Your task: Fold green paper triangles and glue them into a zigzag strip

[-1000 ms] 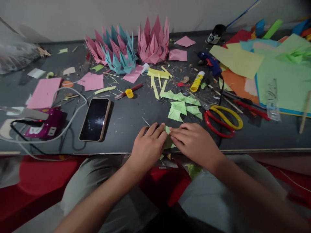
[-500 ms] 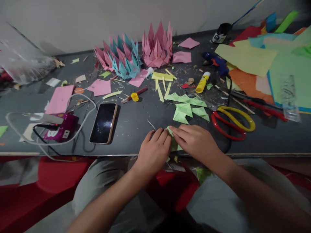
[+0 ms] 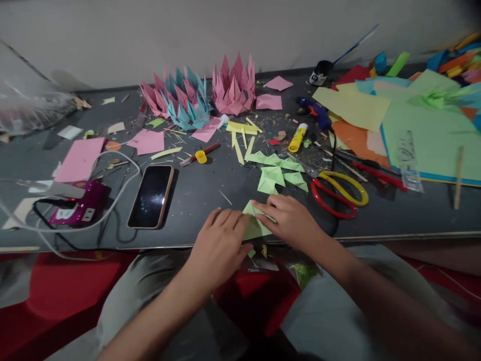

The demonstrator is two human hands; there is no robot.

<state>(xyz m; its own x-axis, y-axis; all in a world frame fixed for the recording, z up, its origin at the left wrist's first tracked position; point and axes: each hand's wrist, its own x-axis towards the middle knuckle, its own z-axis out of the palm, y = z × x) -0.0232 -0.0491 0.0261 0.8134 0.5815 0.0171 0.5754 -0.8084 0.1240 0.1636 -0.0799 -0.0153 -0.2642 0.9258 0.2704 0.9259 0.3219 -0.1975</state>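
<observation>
A piece of light green paper (image 3: 252, 228), folded with a pointed top, lies at the table's front edge between my hands. My left hand (image 3: 221, 240) holds its left side, fingers bent over the edge and thumb low by the table's rim. From the right, my right hand (image 3: 291, 220) has a finger and thumb closed on a fold near the top; its other fingers curl in. Just beyond lie green folded paper pieces (image 3: 271, 178) with creased triangles. Scissors (image 3: 334, 198) with red and yellow handles rest right of these pieces.
A phone (image 3: 151, 196) and a purple power adapter (image 3: 80, 203) with cables lie to the left. Pink and blue paper crowns (image 3: 188, 103) stand behind. A glue stick (image 3: 298, 138), a glue gun (image 3: 315, 113) and stacked coloured sheets (image 3: 421, 120) are on the right.
My hands have drawn apart a little, with the left one moving left, so more of the green paper shows. The camera view has shifted to the right.
</observation>
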